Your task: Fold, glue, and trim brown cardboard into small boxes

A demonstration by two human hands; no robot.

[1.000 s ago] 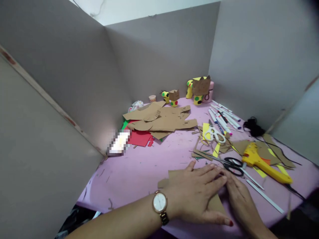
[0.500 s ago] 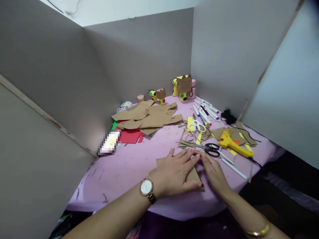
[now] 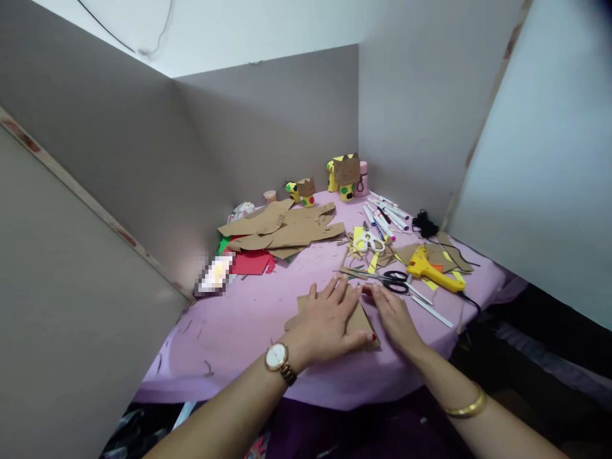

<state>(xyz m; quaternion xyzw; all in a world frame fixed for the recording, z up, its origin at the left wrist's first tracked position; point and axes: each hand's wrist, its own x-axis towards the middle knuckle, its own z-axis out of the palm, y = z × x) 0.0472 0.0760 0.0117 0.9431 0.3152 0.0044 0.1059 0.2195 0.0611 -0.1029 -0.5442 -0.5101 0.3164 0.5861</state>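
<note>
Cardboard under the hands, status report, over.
Left hand spread flat on cardboard piece. Right hand at its far right corner, grip unclear. Black-handled scissors close beyond the fingertips; yellow glue gun off to the right.

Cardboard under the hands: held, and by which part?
Left hand lies flat on the cardboard, not gripping it. Right hand is at its far right corner; whether it grips can't be told.

Open purple cloth (image 3: 239,338) left of the hands; scissors (image 3: 396,281) and glue gun (image 3: 437,273) crowding the right.
</note>
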